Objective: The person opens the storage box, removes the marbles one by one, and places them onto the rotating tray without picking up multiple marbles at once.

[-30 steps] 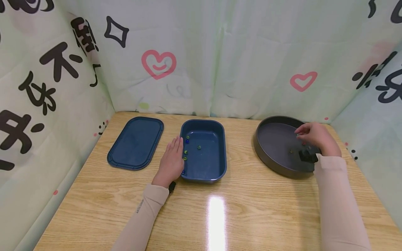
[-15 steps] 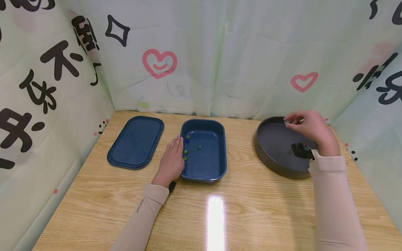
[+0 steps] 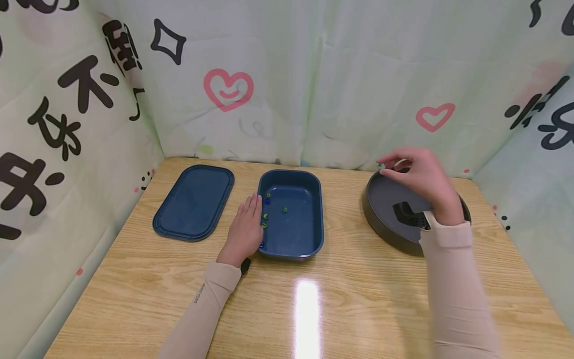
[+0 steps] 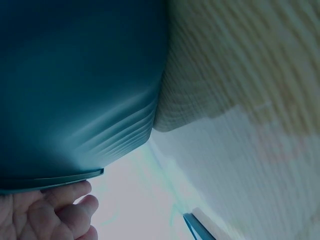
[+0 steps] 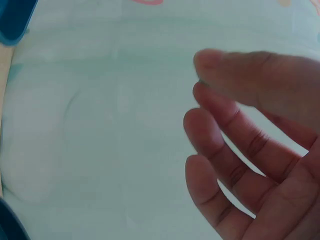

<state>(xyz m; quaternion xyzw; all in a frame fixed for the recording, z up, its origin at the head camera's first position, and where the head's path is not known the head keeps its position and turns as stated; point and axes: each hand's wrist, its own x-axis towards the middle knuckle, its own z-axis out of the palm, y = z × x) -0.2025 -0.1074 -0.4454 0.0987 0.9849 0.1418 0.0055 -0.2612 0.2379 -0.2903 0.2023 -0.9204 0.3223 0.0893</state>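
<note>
While pinching one small marble (image 3: 381, 166) in right hand (image 3: 421, 175) above the rim of one round dark pan (image 3: 382, 203), holds left hand (image 3: 244, 229) straight-fingered against one blue tub (image 3: 298, 232) with six marbles (image 3: 284, 210) inside: four greenish, two blue. Ridges (image 4: 120, 131) on tub's outer wall, only in left wrist view. Leftward, one flat, rounded lid (image 3: 195, 202) on wood-grained desk (image 3: 363, 304).

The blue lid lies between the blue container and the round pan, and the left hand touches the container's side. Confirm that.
No: the head view shows the blue lid left of the blue container, not between it and the round pan; the left hand does touch the container's side.
</note>
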